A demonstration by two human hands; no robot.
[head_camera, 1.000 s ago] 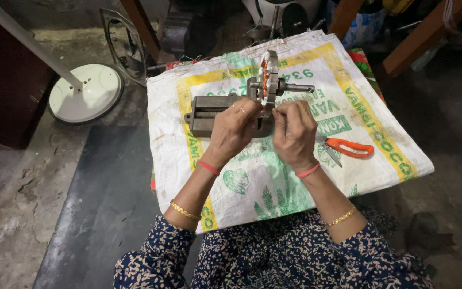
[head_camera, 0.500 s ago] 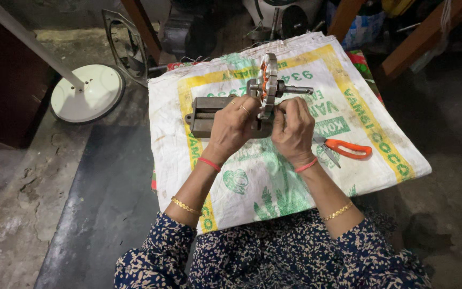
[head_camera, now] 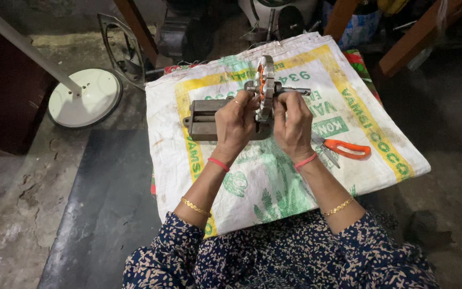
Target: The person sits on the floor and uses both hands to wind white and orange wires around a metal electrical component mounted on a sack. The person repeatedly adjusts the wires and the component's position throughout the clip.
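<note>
Both hands close on the motor stator, which stands on edge in the grey metal holder between them: my left hand pinches its near face, my right hand grips the shaft side, steadying it upright. Its toothed grey rim carries orange-brown windings; orange-handled scissors lie just right of my right wrist on the printed sack.

Concrete floor w/ dark mat on it. Printed sack spread over the mat; on the sack: grey vise mid-left, orange-handled scissors to the right. White round base sits on floor upper left.
</note>
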